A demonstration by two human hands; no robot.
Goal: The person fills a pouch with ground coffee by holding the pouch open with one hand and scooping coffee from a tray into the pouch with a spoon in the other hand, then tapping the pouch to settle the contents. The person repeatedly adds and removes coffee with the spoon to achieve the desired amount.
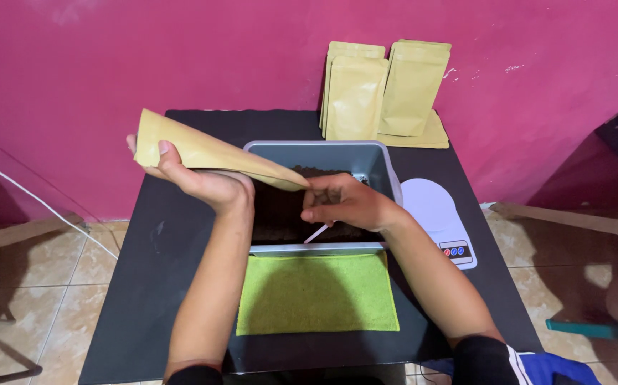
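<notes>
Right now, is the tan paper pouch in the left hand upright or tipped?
Tipped: the tan paper pouch lies nearly level in the left hand, one end over the grey tub at the right hand.

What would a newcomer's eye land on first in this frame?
The left hand holds a tan paper pouch tilted over a grey tub of dark grounds at the table's centre. The right hand grips a white scoop handle there. More pouches lean against the pink wall.

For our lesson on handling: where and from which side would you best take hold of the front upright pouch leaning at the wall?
Probably grip the front pouch by its flat top edge, from above with fingers front and back: it stands upright, with other pouches close behind and beside it.
</notes>
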